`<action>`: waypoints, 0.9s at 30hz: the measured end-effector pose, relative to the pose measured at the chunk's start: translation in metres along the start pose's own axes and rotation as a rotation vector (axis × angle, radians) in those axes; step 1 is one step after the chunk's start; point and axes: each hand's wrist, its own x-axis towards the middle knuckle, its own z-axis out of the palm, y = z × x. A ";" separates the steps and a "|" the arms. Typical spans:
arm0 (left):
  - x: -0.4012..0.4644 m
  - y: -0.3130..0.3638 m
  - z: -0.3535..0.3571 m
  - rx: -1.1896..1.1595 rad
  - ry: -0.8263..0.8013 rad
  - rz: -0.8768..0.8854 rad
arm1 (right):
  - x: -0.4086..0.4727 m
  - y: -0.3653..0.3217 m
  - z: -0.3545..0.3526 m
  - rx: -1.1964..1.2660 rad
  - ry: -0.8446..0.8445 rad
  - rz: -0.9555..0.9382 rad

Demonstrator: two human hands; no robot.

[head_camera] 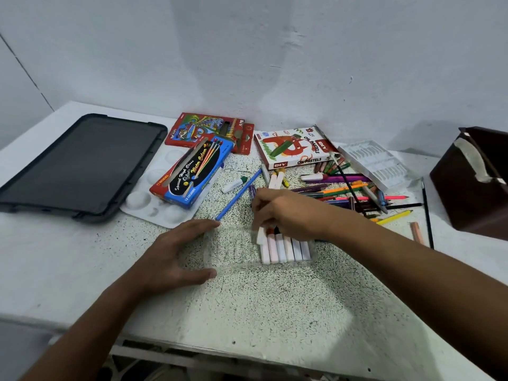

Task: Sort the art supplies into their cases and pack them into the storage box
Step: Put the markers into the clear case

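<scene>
Right hand (286, 213) pinches a white pastel stick (260, 234) into the clear plastic tray (233, 248), left hand (176, 254) flat, steadying; six seated, loose pencils (357, 191) at centre right unsorted.

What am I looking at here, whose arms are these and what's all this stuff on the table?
No machine here: a person wears a camera on the head, so this single picture looks down at their own arms. The left hand steadies a clear plastic tray on the speckled table. The right hand slots a pastel stick into the row of pastels in that tray; its grip is partly hidden. Behind lie an oil pastels box, a water colours box, loose coloured pencils and a dark lid.
</scene>
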 end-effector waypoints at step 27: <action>0.000 0.003 0.000 -0.011 0.010 -0.026 | 0.005 -0.009 0.021 0.045 -0.022 -0.023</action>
